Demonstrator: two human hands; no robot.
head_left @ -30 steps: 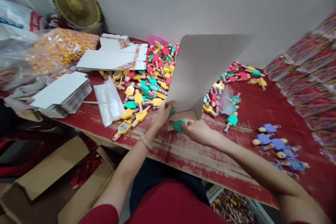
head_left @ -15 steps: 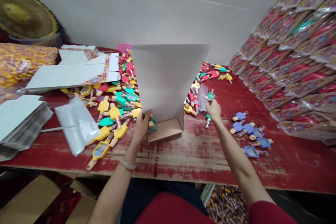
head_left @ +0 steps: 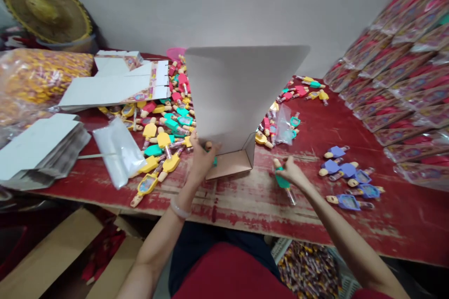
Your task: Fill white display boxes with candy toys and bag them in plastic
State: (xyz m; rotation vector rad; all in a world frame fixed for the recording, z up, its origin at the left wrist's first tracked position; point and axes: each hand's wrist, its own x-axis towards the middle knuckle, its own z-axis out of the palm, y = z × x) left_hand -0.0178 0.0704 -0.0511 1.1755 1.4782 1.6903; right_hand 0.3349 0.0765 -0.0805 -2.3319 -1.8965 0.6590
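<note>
An opened cardboard box (head_left: 231, 164) with a tall white flap (head_left: 242, 93) stands at mid-table. My left hand (head_left: 202, 155) is at its left end, fingers closed around a green toy (head_left: 214, 161) with a tan tip. To the right of the box, my right hand (head_left: 290, 169) grips another green toy (head_left: 282, 180), whose clear tube points toward the table's front edge. Another green toy (head_left: 295, 121) lies farther back beside a clear plastic bag (head_left: 283, 124). Several purple toys (head_left: 348, 169) lie right of my right hand.
Mixed coloured toys (head_left: 170, 126) are heaped left of the box. White folded cartons (head_left: 38, 145), clear bags (head_left: 118, 149) and a large bag of yellow pieces (head_left: 49, 77) lie farther left. Packaged goods (head_left: 414, 98) are stacked at right.
My right hand has moved nearer the front edge, now with a green toy lifted or drawn along. The camera view has shifted, so the table scene sits differently in the frame.
</note>
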